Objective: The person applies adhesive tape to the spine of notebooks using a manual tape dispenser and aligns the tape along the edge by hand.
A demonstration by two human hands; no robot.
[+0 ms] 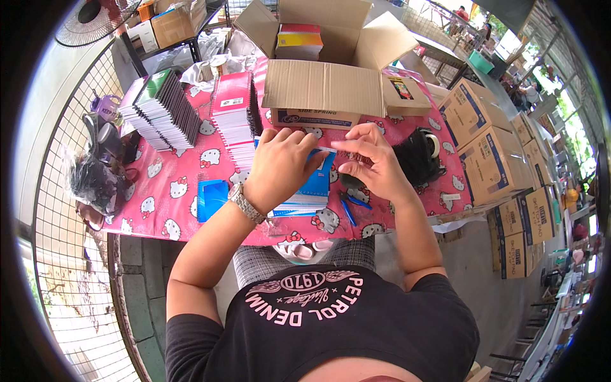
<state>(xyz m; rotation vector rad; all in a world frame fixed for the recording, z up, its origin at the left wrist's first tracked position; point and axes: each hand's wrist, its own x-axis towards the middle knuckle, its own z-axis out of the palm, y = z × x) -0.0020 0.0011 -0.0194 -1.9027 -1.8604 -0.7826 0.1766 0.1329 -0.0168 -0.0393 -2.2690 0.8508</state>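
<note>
My left hand (283, 159) is closed over a stack of blue spiral notebooks (309, 194), its fingers curled and their grip partly hidden. A thin pale strip (326, 149) spans the small gap to my right hand (377, 162), whose bent fingertips meet its other end. What the strip belongs to is too small to tell. Just below my right hand lies a pair of blue-handled pliers (349, 209) on the pink tablecloth. Left of the stack, near my wristwatch (245, 204), rests a smaller blue notebook pile (213, 200).
Tall stacks of spiral notebooks (162, 111) and red-covered notebooks (233, 114) stand at the left. An open carton (324, 89) with notebooks inside sits at the back. A black bag (417, 156) lies to the right; closed cartons (490, 159) are piled beyond the table edge.
</note>
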